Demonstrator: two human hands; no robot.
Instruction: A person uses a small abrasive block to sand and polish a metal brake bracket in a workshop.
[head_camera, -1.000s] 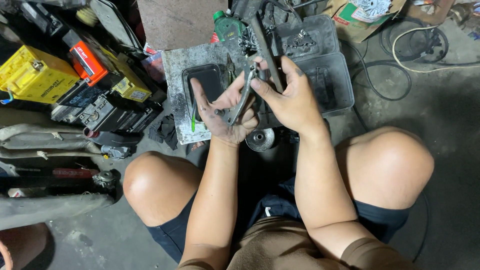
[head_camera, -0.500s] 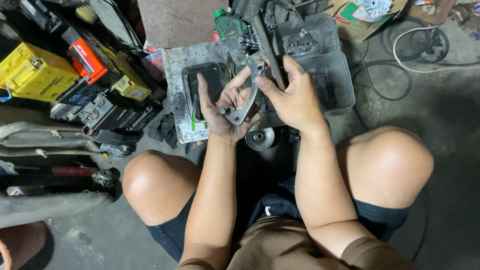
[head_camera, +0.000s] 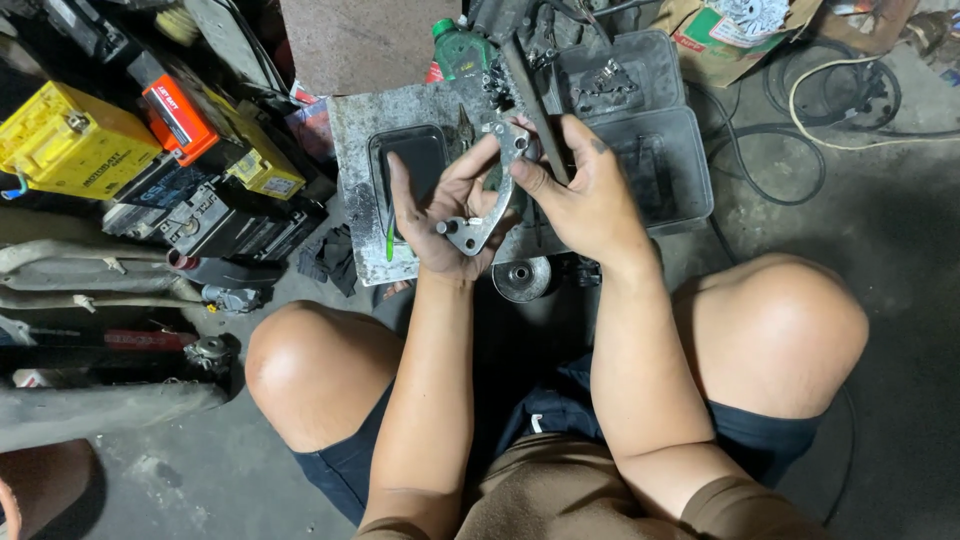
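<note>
**A curved metal bracket held up between two hands**

The left hand (head_camera: 440, 215) lies palm up with the fingers half curled, and the curved metal bracket (head_camera: 487, 205) rests across them — the open palm serves as a support, so the part stays level in front of the person. The right hand (head_camera: 590, 200) closes its thumb and fingers on the upper end of the bracket, and a long dark bar (head_camera: 535, 110) runs up from the same grip; whether the bar is held together with the bracket or only lies behind the hand cannot be told.

The bracket is in the air, above the grey metal plate (head_camera: 350, 170) that lies on the floor between the knees. It seems to be lifted there for a close look under the head camera.

Just below the hands a round pulley-like part (head_camera: 520, 278) sits on the floor, near enough to reach. Behind the plate is an open dark plastic case (head_camera: 670, 170) and a green bottle (head_camera: 458, 45). On the person's left stands a row of batteries — a yellow battery (head_camera: 70, 150) is nearest the edge.
</note>
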